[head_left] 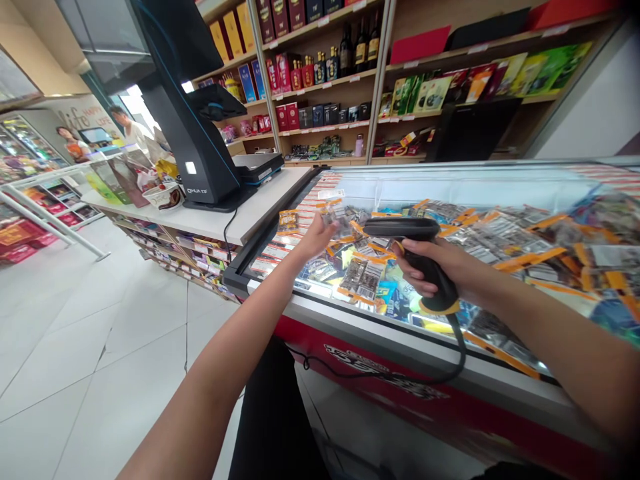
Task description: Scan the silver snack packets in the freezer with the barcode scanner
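In my right hand (425, 263) is a black barcode scanner (440, 283) with yellow trim, its head pointing left and my fingers wrapped round the handle. A black cable runs from the handle's base down across the freezer's front. My left hand (316, 240) is closed on the edge of a small clear snack packet (336, 215) with dark contents, left of the scanner's head. Beneath both hands, many similar orange-edged packets (363, 277) are spread over the glass top of a chest freezer (320, 310). One packet (289, 221) lies apart at the left.
To the left, a counter (210, 223) carries a black checkout scale (200, 147) with a screen and a white bowl (164, 197). Shelves (325, 87) of bottles and boxes stand behind. Two people are in the left background, beyond a white rail (55, 223).
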